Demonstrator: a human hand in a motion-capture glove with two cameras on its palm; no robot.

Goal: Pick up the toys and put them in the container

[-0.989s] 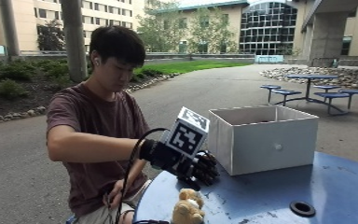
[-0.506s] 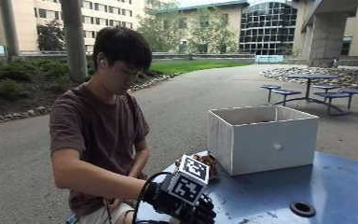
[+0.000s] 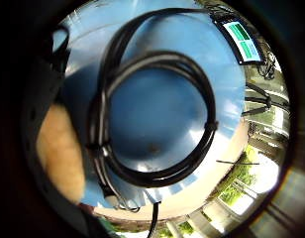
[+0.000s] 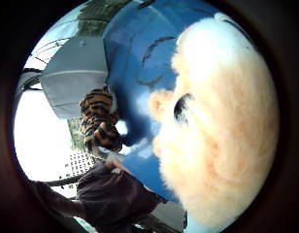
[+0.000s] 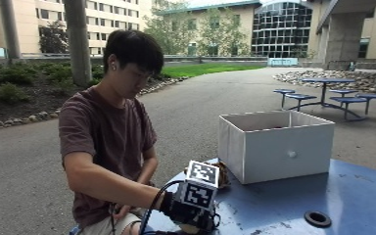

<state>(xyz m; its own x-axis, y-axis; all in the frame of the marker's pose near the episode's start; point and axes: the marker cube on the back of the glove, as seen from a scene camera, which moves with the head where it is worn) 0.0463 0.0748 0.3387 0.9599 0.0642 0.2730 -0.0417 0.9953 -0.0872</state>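
The black-gloved right hand (image 5: 191,215) reaches low over the fluffy cream toy (image 4: 222,126) on the blue round counter (image 5: 292,205) to grab it for the white square box (image 5: 276,144), but I cannot tell if its grip is spread or pinching.

No readable text, label or number anywhere — nothing legible on any surface.

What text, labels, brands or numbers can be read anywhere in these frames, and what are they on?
No readable text anywhere.
Green-and-white panel at the blue table edge, little finger side palm view: may carry print, too blurred to read.
White container: plain walls, no label.
Cream plush toy and tiger-striped toy: no tags showing.
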